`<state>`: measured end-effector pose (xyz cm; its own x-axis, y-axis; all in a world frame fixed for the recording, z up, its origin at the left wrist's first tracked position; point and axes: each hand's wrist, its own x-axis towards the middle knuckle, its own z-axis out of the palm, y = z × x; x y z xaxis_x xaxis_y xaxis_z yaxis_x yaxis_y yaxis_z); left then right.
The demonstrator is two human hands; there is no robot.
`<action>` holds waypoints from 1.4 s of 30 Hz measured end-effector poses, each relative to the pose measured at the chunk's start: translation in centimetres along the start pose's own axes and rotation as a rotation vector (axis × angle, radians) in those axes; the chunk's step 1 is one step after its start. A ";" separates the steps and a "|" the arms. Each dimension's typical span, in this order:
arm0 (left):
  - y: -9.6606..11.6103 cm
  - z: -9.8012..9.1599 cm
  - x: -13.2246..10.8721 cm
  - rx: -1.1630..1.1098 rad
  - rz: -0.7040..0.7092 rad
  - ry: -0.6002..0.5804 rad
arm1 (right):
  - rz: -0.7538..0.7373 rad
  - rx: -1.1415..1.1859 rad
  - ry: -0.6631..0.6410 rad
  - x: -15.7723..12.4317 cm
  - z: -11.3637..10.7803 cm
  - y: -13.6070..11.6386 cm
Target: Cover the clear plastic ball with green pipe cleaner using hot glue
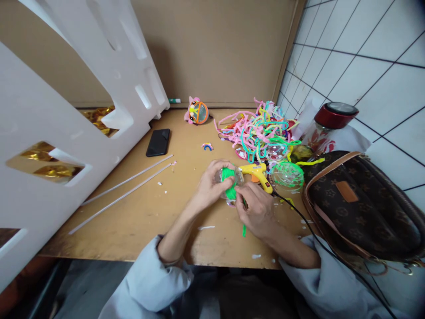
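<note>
Head: two hands [212, 184] [256, 206] hold one clear ball [238, 176], apparently one green strand [230, 192].

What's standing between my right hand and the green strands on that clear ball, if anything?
Nothing visible does: the fingers of your right hand are right at the green strands on the clear ball, which your left hand holds. The yellow glue gun lies just beyond your right hand, not between them.

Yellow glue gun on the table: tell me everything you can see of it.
The yellow glue gun looks plastic, with a pale label, a dark red patch on its handle and a black cord leaving the handle's end. It lies on its side on the table just beyond the right hand, nose toward the green-wrapped ball; whether they touch is unclear.
</note>
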<state>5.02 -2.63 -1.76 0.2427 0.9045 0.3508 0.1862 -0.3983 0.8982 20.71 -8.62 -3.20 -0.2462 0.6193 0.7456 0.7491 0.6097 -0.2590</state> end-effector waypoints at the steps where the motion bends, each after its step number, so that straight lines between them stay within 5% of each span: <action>1: 0.0 0.0 0.0 0.002 -0.003 0.001 | -0.001 -0.001 0.001 0.0 0.0 0.0; 42: -0.3 0.3 -0.2 0.029 0.017 0.012 | -0.003 -0.047 0.011 0.2 -0.1 0.0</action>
<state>5.18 -2.71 -2.19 0.2348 0.8991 0.3694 0.2094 -0.4179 0.8840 20.67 -8.53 -2.99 -0.2420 0.6121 0.7529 0.7767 0.5872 -0.2278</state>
